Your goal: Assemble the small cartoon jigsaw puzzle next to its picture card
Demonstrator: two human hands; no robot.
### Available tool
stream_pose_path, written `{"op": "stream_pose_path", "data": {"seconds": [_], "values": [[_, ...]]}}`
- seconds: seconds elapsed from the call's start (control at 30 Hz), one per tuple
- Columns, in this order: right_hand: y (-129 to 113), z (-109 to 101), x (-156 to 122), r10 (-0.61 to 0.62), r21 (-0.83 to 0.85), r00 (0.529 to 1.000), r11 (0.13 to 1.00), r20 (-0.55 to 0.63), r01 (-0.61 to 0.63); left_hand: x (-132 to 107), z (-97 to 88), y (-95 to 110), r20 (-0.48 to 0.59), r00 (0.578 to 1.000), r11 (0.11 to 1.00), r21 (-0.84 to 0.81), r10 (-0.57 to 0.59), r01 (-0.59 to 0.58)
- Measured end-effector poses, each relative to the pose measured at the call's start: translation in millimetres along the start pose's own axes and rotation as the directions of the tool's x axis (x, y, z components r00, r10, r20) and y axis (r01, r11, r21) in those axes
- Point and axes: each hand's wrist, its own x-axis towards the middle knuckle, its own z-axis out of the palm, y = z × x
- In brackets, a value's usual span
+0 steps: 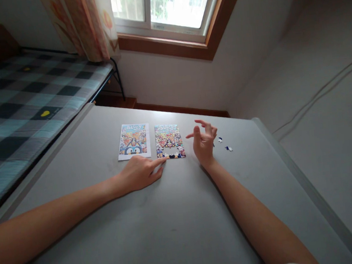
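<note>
A small, nearly whole jigsaw puzzle (169,140) lies on the grey table (171,214), with gaps along its near edge. To its left is a printed picture card (133,141) showing the same kind of cartoon art. My left hand (141,173) rests on the table, its index finger stretched out and touching the puzzle's near left corner. Just right of the puzzle my right hand (204,142) is raised with its fingers spread and loosely curled, nothing visible in it. Two loose puzzle pieces (224,144) lie right of that hand.
A bed with a checked cover (22,100) stands against the table's left side. Behind the table are a wall, a window (165,9) with a wooden sill and a curtain (86,24). The table's right edge (290,167) drops to the floor.
</note>
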Motion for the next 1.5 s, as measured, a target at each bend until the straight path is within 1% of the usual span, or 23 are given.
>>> {"op": "stream_pose_path", "data": {"seconds": [0.23,0.4,0.7,0.93,1.07,1.27,1.5], "values": [[5.2,2.5,-2.7,-0.076,-0.105,0.997,0.992,0.002,0.075,0.1,0.4,-0.1,0.002,1.0,1.0,0.013,-0.002,0.002],[4.9,0.8,-4.2,-0.087,-0.091,0.996,0.992,0.018,0.088,-0.3,1.5,-0.3,0.0,1.0,1.0,0.011,0.0,0.0],[4.4,0.6,-2.4,-0.014,-0.048,1.0,0.999,-0.003,0.014,-0.1,1.2,-0.5,0.006,1.0,1.0,-0.002,-0.002,0.002],[1.7,0.3,-0.2,-0.045,-0.064,0.999,0.997,0.025,0.046,-0.6,1.6,-1.0,-0.003,1.0,1.0,-0.005,0.001,-0.001],[2.0,1.1,-0.1,-0.025,-0.042,0.999,0.999,0.037,0.026,-0.1,0.9,-0.6,0.0,1.0,1.0,0.004,-0.002,0.002],[1.4,1.1,0.0,0.002,0.019,0.996,1.0,0.085,-0.004,0.2,0.2,-0.2,-0.003,1.0,1.0,0.006,0.007,-0.007],[1.7,1.5,-0.5,-0.004,0.028,0.997,1.0,0.078,0.001,0.6,-0.3,0.1,0.0,1.0,1.0,-0.003,0.004,-0.004]]}}
